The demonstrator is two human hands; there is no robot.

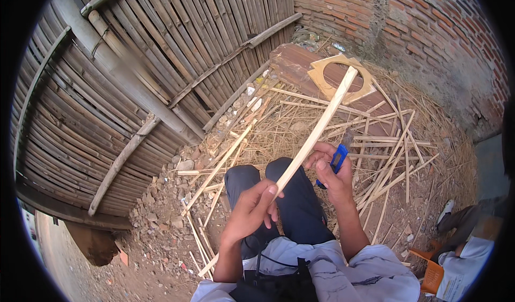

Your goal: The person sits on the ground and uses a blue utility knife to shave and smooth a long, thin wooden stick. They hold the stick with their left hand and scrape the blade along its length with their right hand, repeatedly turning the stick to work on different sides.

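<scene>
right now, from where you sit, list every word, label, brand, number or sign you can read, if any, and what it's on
None can be read clearly.
Pale shirt at lower right: small print, too blurred to read.
Blue cutter in the right hand: no legible marking.
Pale strip in the left hand: no lettering visible.

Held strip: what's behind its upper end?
The tan piece with the round hole, on a brown board, shows either side. The patch directly behind the strip is covered.
</scene>
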